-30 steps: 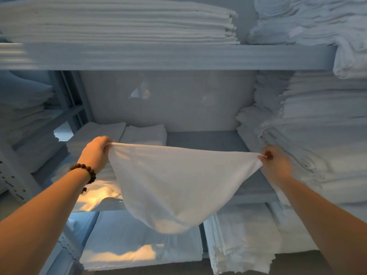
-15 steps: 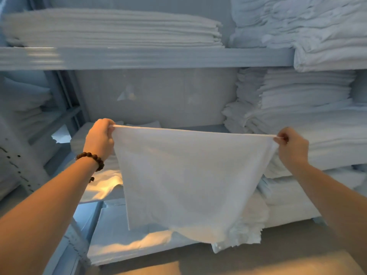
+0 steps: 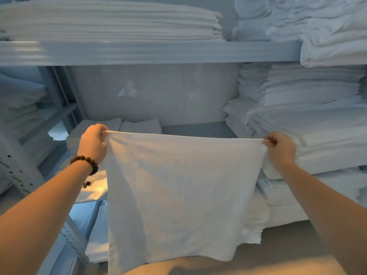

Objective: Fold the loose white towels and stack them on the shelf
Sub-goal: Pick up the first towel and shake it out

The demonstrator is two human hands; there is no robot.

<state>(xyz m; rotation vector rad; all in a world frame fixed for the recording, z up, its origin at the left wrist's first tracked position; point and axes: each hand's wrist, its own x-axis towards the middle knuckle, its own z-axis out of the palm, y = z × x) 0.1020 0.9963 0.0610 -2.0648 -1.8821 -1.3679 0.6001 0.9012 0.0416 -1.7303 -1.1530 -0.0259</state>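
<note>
A loose white towel (image 3: pixel 178 191) hangs flat in front of the shelf, stretched taut along its top edge. My left hand (image 3: pixel 93 143), with a bead bracelet on the wrist, pinches the top left corner. My right hand (image 3: pixel 280 149) pinches the top right corner. The towel hangs straight down and hides the front edge of the middle shelf (image 3: pixel 198 130) behind it. Two low folded towels (image 3: pixel 139 126) lie at the back left of that shelf.
A tall stack of folded white linen (image 3: pixel 305 116) fills the right of the middle shelf. The upper shelf board (image 3: pixel 158 52) carries a flat stack (image 3: pixel 111 22) and a rumpled pile (image 3: pixel 317 22). A metal upright (image 3: pixel 19 167) stands at left. More folded linen (image 3: pixel 97 239) lies on the lower level.
Both hands have risen and moved apart, pulling the sagging towel taut so it now hangs as a flat sheet. The view has shifted slightly.
</note>
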